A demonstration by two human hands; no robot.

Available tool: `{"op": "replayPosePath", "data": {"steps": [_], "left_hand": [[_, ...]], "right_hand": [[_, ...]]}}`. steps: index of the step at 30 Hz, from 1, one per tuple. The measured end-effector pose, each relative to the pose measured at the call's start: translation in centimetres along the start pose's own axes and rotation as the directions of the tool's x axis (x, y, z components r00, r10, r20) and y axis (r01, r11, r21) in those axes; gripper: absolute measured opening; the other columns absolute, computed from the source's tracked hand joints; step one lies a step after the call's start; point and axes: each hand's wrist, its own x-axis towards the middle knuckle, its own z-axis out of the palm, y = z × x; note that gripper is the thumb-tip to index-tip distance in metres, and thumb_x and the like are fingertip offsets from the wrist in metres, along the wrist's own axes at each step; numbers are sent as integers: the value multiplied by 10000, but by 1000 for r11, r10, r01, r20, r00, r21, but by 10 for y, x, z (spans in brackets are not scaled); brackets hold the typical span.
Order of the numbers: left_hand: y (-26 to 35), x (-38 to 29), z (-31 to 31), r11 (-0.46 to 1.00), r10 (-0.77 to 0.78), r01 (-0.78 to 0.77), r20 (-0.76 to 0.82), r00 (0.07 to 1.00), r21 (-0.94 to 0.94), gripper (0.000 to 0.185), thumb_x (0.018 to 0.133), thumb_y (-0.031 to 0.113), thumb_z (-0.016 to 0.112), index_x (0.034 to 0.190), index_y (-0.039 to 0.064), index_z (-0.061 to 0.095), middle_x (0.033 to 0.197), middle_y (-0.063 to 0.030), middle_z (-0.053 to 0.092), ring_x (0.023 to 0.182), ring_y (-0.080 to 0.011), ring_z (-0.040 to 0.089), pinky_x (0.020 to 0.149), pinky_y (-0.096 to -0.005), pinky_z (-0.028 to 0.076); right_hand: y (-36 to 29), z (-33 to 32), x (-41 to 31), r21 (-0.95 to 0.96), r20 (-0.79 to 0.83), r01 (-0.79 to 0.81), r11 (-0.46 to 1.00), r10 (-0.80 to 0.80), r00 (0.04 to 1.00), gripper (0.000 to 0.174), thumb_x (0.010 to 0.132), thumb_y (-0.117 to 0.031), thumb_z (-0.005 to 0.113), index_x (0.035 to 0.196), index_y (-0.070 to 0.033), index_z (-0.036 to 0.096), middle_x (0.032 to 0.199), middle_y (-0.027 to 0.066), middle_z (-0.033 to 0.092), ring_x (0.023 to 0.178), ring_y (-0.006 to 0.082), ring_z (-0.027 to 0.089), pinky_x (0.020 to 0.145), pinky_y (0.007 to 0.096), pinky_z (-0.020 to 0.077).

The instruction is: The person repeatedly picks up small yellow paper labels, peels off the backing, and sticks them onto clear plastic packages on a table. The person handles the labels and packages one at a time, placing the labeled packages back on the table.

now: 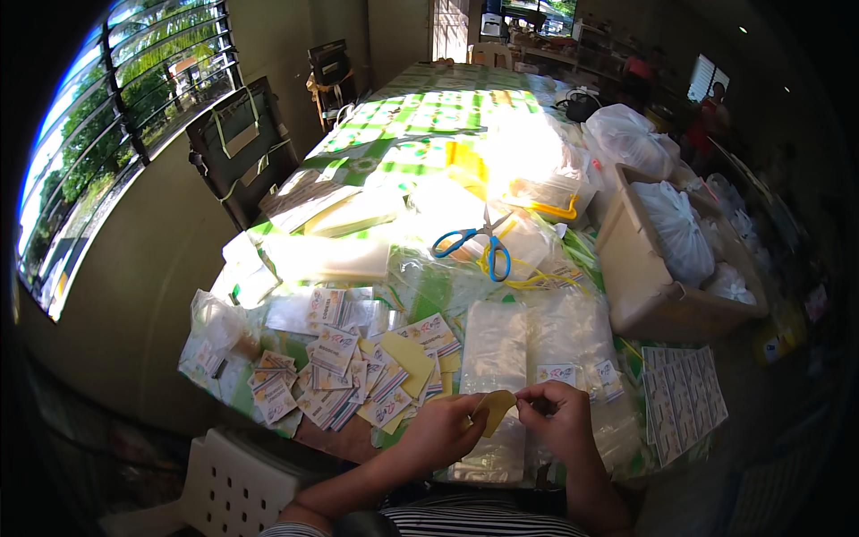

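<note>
My left hand holds a small label between thumb and fingers, its yellowish side showing and the paper curved. At the label's upper right corner, the fingertips of my right hand pinch its edge. Underneath both hands lies a stack of clear plastic bags. More clear bags lie to its right, with printed labels on or in them. To the left spreads a loose pile of printed labels, some turned yellow side up.
Blue-handled scissors lie open beyond the bags. Uncut label sheets hang at the table's right edge. A beige plastic bin holds tied white bags. A plastic chair stands at left. People are in the dim background.
</note>
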Motion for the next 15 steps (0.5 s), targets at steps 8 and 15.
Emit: {"op": "replayPosePath", "data": {"steps": [8,15], "left_hand": [[1,-2,7,988,37,-32,-25,999,151,245,882,155,607,1095,41,647,834,-195,674,704,-384,656,623,-446,525],[0,-3,9,981,63,-58,-23,998,184,261,869,145,613,1105,39,645,831,-194,672,690,-383,651,617,-450,523]], "right_hand": [[-9,5,-1,-127,-55,49,991,-56,997,148,754,-10,742,902,-7,732,770,53,679,585,72,556,559,232,448],[-5,7,-1,-238,-63,83,968,-101,993,145,749,-17,734,894,-12,730,750,56,668,562,82,537,545,240,436]]}}
